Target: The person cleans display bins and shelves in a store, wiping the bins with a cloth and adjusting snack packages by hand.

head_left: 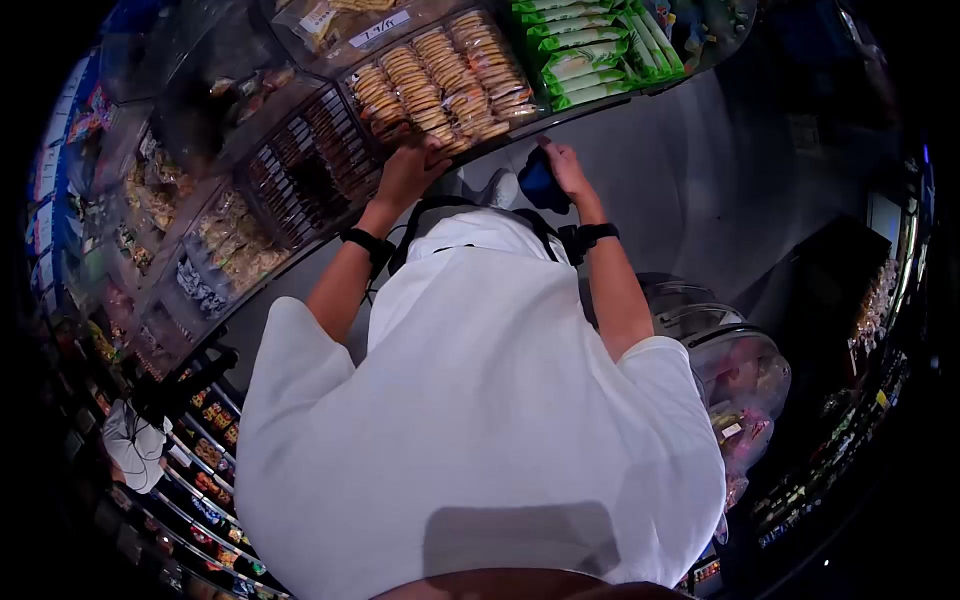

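My left hand (410, 172) is at the front edge of a bin of round, wrapped biscuits (445, 85), stacked in rows. Its fingers reach over the rim beside the nearest biscuits and look loosely bent, with nothing visible in them. A dark blue bag-like bundle (541, 182) hangs from my right hand (567, 170), whose fingers are closed around its top edge. That hand is in front of the display, apart from it. What the bundle is made of cannot be made out.
Green packets (585, 50) fill the bin on the right. Dark-wrapped bars (310, 150) and bagged snacks (235, 240) lie in bins on the left. Clear rounded containers (740, 375) stand by my right side. Another person in a white top (135, 447) is at far left near shelves.
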The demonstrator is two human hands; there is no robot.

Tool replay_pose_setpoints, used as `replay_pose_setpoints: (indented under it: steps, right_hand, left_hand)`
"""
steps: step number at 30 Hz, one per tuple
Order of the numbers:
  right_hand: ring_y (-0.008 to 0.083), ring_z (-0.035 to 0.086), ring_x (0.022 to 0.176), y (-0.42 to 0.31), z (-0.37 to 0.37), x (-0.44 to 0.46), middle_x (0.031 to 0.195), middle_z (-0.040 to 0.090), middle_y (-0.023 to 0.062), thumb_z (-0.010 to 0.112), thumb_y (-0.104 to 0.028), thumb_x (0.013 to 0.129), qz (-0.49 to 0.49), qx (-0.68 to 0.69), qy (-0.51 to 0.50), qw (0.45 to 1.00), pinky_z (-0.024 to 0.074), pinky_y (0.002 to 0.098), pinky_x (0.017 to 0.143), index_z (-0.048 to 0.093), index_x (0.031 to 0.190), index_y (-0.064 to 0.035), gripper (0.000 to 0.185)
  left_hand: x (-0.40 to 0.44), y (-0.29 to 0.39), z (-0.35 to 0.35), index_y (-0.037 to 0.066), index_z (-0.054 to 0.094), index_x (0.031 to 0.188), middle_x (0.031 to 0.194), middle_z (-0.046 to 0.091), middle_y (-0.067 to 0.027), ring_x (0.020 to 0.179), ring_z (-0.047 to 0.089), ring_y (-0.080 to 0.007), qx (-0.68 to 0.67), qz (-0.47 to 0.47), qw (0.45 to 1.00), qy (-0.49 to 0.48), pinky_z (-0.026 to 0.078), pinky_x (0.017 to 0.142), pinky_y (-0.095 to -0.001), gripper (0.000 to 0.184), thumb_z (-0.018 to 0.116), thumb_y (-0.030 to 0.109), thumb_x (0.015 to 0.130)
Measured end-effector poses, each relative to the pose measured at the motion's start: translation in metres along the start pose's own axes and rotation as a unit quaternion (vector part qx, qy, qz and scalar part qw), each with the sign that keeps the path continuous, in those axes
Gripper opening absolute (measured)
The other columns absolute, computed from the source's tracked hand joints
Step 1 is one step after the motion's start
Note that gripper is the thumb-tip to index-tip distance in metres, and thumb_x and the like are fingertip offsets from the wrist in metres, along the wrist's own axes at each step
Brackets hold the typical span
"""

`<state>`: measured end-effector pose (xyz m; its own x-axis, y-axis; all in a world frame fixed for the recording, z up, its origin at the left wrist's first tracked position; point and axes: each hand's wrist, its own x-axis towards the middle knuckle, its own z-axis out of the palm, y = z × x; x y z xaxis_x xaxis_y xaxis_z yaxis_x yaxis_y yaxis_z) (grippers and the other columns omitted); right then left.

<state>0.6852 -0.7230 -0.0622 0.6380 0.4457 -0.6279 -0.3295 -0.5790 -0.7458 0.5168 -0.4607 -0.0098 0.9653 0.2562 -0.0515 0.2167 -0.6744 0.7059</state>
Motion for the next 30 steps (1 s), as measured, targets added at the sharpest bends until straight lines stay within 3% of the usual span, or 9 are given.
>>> replay_pose_setpoints:
  steps: [1, 3, 4, 5, 7, 10, 14, 18, 30]
  right_hand:
    - [0.0285, 0.06, 0.064, -0.007, 0.001, -0.004, 0.069, 0.065, 0.0123, 0.059, -0.04, 0.094, -0.001, -0.005, 0.001, 1.0, 0.0473, 0.0356, 0.069, 0.066, 0.083, 0.0082, 0.049]
    - [0.0376, 0.062, 0.061, -0.036, 0.01, -0.024, 0.067, 0.065, 0.0204, 0.066, -0.047, 0.088, -0.088, -0.216, 0.064, 0.97, 0.0476, 0.0413, 0.062, 0.066, 0.078, 0.0064, 0.055]
    - [0.0431, 0.064, 0.07, -0.053, 0.014, -0.03, 0.07, 0.062, 0.0267, 0.071, -0.05, 0.083, -0.058, -0.234, 0.065, 0.968, 0.0487, 0.0448, 0.065, 0.066, 0.078, 0.0046, 0.055]
    - [0.0414, 0.067, 0.077, -0.064, 0.021, -0.037, 0.076, 0.067, 0.025, 0.07, -0.051, 0.083, -0.056, -0.249, 0.088, 0.963, 0.0507, 0.0447, 0.07, 0.067, 0.076, 0.0035, 0.055]
    - [0.0428, 0.066, 0.091, -0.066, 0.027, -0.029, 0.091, 0.069, 0.0266, 0.069, -0.051, 0.081, -0.055, -0.27, 0.064, 0.959, 0.0532, 0.0468, 0.082, 0.069, 0.103, -0.0039, 0.052]
    - [0.046, 0.066, 0.095, -0.067, 0.036, -0.018, 0.103, 0.068, 0.0299, 0.068, -0.061, 0.078, -0.052, -0.333, 0.054, 0.94, 0.0535, 0.0491, 0.085, 0.04, 0.14, -0.0122, 0.084]
    - [0.044, 0.067, 0.097, -0.09, 0.046, -0.035, 0.098, 0.069, 0.0267, 0.065, -0.065, 0.078, -0.028, -0.356, 0.125, 0.926, 0.0546, 0.0508, 0.082, 0.046, 0.13, -0.0102, 0.078]
    - [0.043, 0.067, 0.098, -0.095, 0.057, -0.032, 0.103, 0.069, 0.0267, 0.063, -0.071, 0.077, 0.0, -0.374, 0.11, 0.921, 0.0546, 0.0496, 0.083, 0.039, 0.135, -0.0048, 0.092]
    - [0.0421, 0.067, 0.098, -0.095, 0.07, -0.026, 0.105, 0.069, 0.0258, 0.065, -0.076, 0.071, 0.033, -0.354, 0.125, 0.926, 0.055, 0.0478, 0.083, 0.028, 0.141, -0.0012, 0.109]
  left_hand:
    - [0.002, 0.001, -0.001, 0.006, 0.06, 0.101, 0.088, 0.064, -0.0124, 0.084, 0.064, -0.0341, -0.004, 0.0, 1.0, 0.004, 0.051, 0.072, -0.0422, 0.031, 0.075, 0.027, 0.083]
    - [0.006, 0.004, -0.002, 0.006, 0.06, 0.106, 0.094, 0.066, -0.0136, 0.088, 0.064, -0.0349, 0.029, -0.051, 0.997, -0.054, 0.051, 0.074, -0.0423, 0.035, 0.074, 0.029, 0.083]
    - [0.008, -0.004, 0.006, 0.007, 0.061, 0.106, 0.1, 0.065, -0.0131, 0.091, 0.064, -0.0345, 0.04, 0.006, 0.999, -0.005, 0.052, 0.075, -0.0426, 0.035, 0.073, 0.031, 0.083]
    - [0.01, -0.004, 0.009, 0.01, 0.063, 0.105, 0.1, 0.062, -0.0104, 0.094, 0.062, -0.0324, 0.058, 0.05, 0.997, 0.028, 0.052, 0.076, -0.0443, 0.032, 0.072, 0.031, 0.082]
    - [0.017, -0.007, 0.009, 0.012, 0.064, 0.104, 0.096, 0.058, -0.0075, 0.094, 0.06, -0.029, 0.058, 0.122, 0.99, 0.027, 0.05, 0.077, -0.0437, 0.031, 0.074, 0.03, 0.08]
    - [0.019, -0.01, 0.01, 0.011, 0.065, 0.099, 0.096, 0.057, -0.0061, 0.09, 0.061, -0.0275, 0.072, 0.164, 0.984, 0.019, 0.052, 0.073, -0.0391, 0.029, 0.075, 0.031, 0.081]
    - [0.02, -0.012, 0.009, 0.012, 0.064, 0.098, 0.094, 0.056, -0.005, 0.091, 0.059, -0.0252, 0.072, 0.177, 0.982, 0.016, 0.051, 0.075, -0.0383, 0.026, 0.075, 0.027, 0.079]
    - [0.02, -0.012, 0.008, 0.011, 0.062, 0.1, 0.098, 0.056, -0.0048, 0.095, 0.059, -0.0255, 0.083, 0.161, 0.983, -0.02, 0.05, 0.081, -0.0393, 0.027, 0.074, 0.023, 0.079]
    - [0.028, -0.008, 0.012, 0.011, 0.056, 0.089, 0.089, 0.053, -0.0065, 0.09, 0.057, -0.0284, 0.055, 0.203, 0.976, 0.052, 0.048, 0.078, -0.0406, 0.023, 0.071, 0.013, 0.072]
